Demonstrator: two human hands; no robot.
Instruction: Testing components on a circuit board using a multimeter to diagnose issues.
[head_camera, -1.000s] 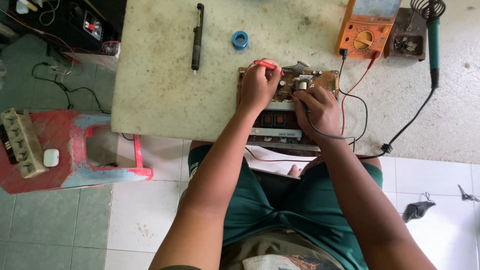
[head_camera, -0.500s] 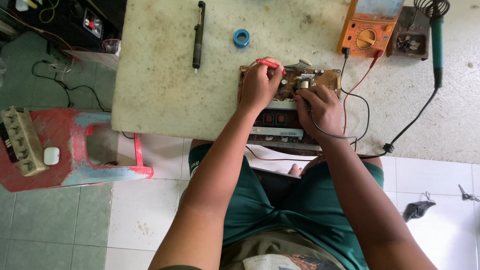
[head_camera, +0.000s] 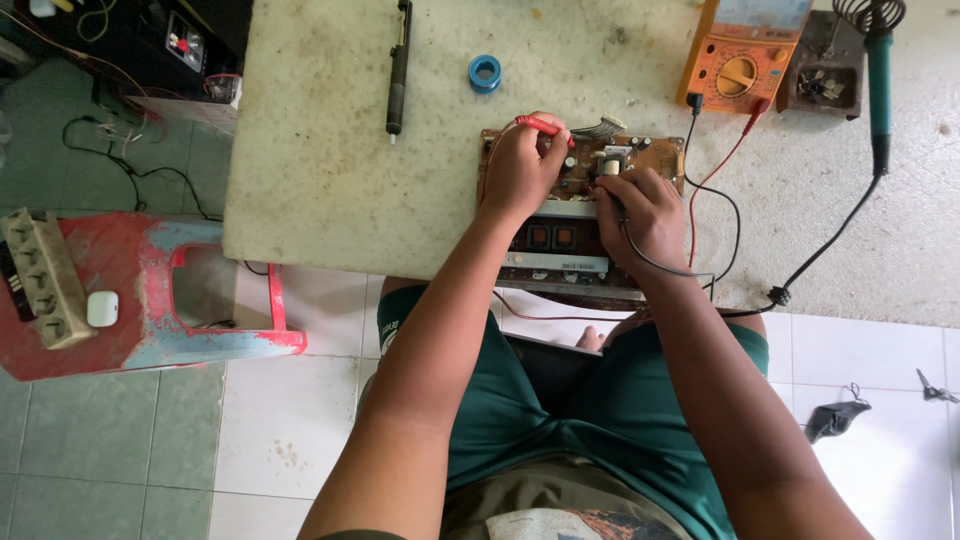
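The brown circuit board (head_camera: 610, 165) lies flat at the near edge of the worn white table (head_camera: 330, 170), component side up, which lets both hands come at it from above. The left hand (head_camera: 520, 170) sits over the board's left end, fingers curled around a red test probe (head_camera: 540, 125) held slantwise like a pen, its tip hidden under the hand. The right hand (head_camera: 650, 210) rests on the board's right half, fingers closed on what looks like the black probe; its black lead runs out past the wrist. Beyond the board's right end stands the orange multimeter (head_camera: 740, 60), dial facing the person, so it reads at a glance. The soldering iron (head_camera: 878, 80) is parked further right of the board, and a black pen-like tool (head_camera: 398, 70) and a blue solder spool (head_camera: 485, 72) lie beyond its left end, all out of the leads' way.
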